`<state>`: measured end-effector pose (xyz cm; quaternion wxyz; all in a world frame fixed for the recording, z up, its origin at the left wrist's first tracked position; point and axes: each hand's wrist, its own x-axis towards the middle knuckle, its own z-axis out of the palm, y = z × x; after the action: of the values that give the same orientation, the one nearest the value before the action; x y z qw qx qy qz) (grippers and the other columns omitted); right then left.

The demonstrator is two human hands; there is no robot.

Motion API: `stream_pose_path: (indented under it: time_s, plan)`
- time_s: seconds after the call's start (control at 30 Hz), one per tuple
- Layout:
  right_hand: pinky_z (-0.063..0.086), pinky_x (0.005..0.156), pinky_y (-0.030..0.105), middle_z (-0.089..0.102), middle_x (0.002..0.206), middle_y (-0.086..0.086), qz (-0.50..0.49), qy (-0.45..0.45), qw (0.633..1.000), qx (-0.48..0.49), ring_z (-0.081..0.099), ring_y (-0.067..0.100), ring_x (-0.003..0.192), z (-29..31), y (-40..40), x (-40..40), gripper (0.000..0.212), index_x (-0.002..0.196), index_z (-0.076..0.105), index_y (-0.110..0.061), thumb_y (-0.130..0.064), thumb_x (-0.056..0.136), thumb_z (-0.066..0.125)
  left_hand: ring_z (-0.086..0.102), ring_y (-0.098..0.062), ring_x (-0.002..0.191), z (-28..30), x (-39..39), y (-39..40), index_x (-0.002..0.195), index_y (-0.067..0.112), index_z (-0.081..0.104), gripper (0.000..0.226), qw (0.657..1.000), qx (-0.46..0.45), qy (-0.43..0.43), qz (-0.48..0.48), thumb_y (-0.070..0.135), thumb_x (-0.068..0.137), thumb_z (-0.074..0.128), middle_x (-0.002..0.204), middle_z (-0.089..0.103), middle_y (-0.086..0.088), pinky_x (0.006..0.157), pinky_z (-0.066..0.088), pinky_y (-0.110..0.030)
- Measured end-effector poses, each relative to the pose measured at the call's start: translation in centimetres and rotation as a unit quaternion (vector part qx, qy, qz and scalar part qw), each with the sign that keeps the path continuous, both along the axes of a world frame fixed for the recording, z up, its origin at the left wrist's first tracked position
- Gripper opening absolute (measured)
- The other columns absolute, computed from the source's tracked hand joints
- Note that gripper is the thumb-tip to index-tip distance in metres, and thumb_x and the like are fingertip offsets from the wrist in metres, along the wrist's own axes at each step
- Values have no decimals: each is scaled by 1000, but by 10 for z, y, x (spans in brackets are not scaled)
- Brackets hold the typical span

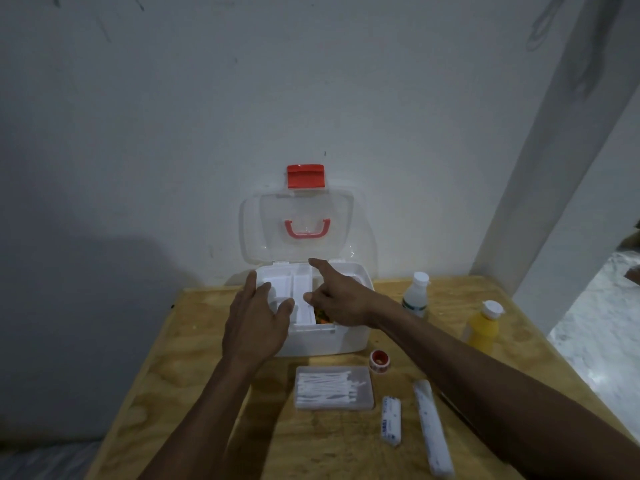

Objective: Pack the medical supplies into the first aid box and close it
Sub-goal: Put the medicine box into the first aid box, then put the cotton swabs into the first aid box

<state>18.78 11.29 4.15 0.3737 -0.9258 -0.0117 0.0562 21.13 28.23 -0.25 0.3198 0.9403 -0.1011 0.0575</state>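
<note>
The white first aid box (346, 341) stands open at the back of the wooden table (194, 358). Its clear lid (263, 237), with a red handle and red latch (306, 175), leans on the wall. A white divided inner tray (301, 313) sits across the box's left part, and orange items show beneath it on the right. My left hand (256, 323) grips the tray's left side. My right hand (336, 299) holds its right edge with thumb and outstretched forefinger. In front lie a clear case of cotton swabs (334, 388), a red tape roll (379, 360), a short bandage roll (391, 420) and a long wrapped bandage (431, 431).
A clear bottle with a white cap (415, 296) and a yellow bottle (483, 325) stand to the right of the box. The wall is right behind the box, and a white pillar (540, 168) rises at the table's far right corner.
</note>
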Motion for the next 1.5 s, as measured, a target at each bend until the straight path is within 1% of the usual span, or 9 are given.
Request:
stream_pose_path:
  time_s: [0.33,0.53,0.63,0.8,0.9,0.97,1.1,1.27,1.5]
  plan:
    - [44,105,43,57,136,14,-1,13,1000,-4,58,29,115,0,-1,1,74,153,7,-30,-32,97,55,25,-26,147,-2,1,1,146,18,41,62,1000,2,-2,-5,52,95,48,163,17,2,114,34,-49]
    - [46,103,42,57,136,15,-1,0,1000,-4,60,29,113,4,-1,-1,72,153,11,-25,-30,97,57,26,-27,147,-1,2,0,146,18,41,62,1000,6,1,-1,52,95,48,164,17,2,113,34,-48]
    - [49,91,31,64,126,16,-11,-63,998,-5,65,25,107,13,0,-16,68,152,20,-21,-26,97,58,26,-26,147,0,2,2,146,15,41,63,1000,8,4,-6,51,95,49,164,16,1,113,32,-46]
    - [49,81,16,69,99,-6,-92,-317,943,43,64,3,92,14,-7,-75,40,124,59,-21,-35,88,69,28,-27,146,5,0,2,145,13,43,64,1000,6,11,-2,51,94,50,164,16,2,113,32,-45]
    - [45,75,8,69,89,-11,-96,-336,936,51,62,1,85,-9,-15,-113,28,106,68,-22,-34,82,76,27,-27,146,7,0,2,145,13,43,64,1000,3,17,-4,50,94,51,164,16,2,114,30,-45]
    - [41,73,5,68,96,-14,-100,-282,954,31,59,-2,88,-33,-20,-130,34,108,68,-28,-41,78,78,28,-28,145,7,-1,2,145,12,44,64,1000,1,18,-5,49,94,52,164,17,2,114,30,-45]
    - [38,88,28,62,114,-14,-81,-202,971,-95,50,7,109,-71,-24,-140,60,125,62,-36,-70,75,59,27,-28,146,10,-4,1,145,11,43,62,1000,6,16,-5,47,95,51,164,17,0,113,30,-44]
    - [10,114,49,51,137,-10,-55,-142,978,-146,32,8,134,-78,-23,-137,72,134,51,-38,-77,73,51,29,-29,145,11,-2,1,144,11,46,62,1000,12,20,-4,48,94,51,164,16,1,113,31,-46]
    - [1,115,50,49,138,-12,-16,-109,979,-171,27,4,137,-78,-24,-132,70,136,48,-37,-70,75,62,30,-29,144,10,-1,1,143,12,48,61,1000,6,22,-6,48,94,52,164,16,2,112,32,-46]
